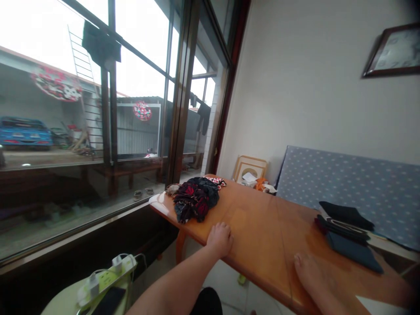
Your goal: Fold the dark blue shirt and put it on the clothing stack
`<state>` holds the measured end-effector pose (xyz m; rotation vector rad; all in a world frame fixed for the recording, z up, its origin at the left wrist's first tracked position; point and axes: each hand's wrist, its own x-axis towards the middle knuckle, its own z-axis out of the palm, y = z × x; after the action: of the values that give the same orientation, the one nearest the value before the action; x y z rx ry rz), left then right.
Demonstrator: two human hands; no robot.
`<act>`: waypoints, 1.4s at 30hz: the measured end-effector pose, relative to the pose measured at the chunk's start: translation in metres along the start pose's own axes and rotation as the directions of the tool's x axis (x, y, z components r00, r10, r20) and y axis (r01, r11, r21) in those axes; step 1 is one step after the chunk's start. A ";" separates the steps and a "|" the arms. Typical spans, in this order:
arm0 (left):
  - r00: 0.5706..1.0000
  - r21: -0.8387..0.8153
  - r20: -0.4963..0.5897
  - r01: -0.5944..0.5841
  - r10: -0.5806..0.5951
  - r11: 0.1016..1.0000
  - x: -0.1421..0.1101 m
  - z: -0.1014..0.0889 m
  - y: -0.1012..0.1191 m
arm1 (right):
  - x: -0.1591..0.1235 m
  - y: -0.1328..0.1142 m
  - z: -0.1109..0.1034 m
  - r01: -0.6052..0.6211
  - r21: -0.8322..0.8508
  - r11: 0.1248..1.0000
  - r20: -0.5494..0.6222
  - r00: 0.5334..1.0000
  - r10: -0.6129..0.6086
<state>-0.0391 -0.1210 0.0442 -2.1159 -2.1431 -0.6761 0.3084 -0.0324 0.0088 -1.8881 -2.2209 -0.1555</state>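
My left hand (219,238) rests on the near edge of a wooden table (262,227), its fingers curled down with nothing seen in them. My right hand (311,273) lies flat on the tabletop further right, fingers stretched out and holding nothing. A crumpled heap of dark red-patterned clothes (196,199) lies at the table's far left end, just beyond my left hand. A stack of folded dark garments (348,229) sits at the table's right side, beyond my right hand.
A sofa with a blue dotted cover (354,188) stands behind the table. Picture frames (249,168) lean in the corner. A large window (98,109) fills the left. A power strip (108,275) and a phone (108,302) lie on a small table at lower left.
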 end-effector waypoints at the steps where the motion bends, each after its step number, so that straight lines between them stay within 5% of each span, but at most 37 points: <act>1: 1.000 -0.001 -0.005 0.004 -0.004 1.000 -0.001 0.000 0.001 | -0.002 -0.005 -0.002 -0.015 0.015 1.000 0.027 1.000 0.014; 9: 1.000 -0.025 0.004 0.029 -0.029 0.999 -0.005 -0.003 0.005 | -0.025 -0.033 -0.005 -0.107 0.127 0.986 0.122 0.988 0.092; 34: 0.999 -0.099 0.018 0.040 -0.038 0.994 -0.002 0.005 -0.003 | -0.030 -0.038 -0.006 -0.117 0.084 0.990 0.103 0.989 0.108; 42: 0.994 -0.224 0.005 0.112 -0.113 0.968 0.033 0.001 -0.022 | -0.028 -0.039 -0.002 -0.101 0.100 0.990 0.110 0.990 0.090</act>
<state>-0.0625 -0.0886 0.0490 -2.0996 -2.2952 -0.9793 0.2748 -0.0666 0.0068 -1.9826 -2.1515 0.0778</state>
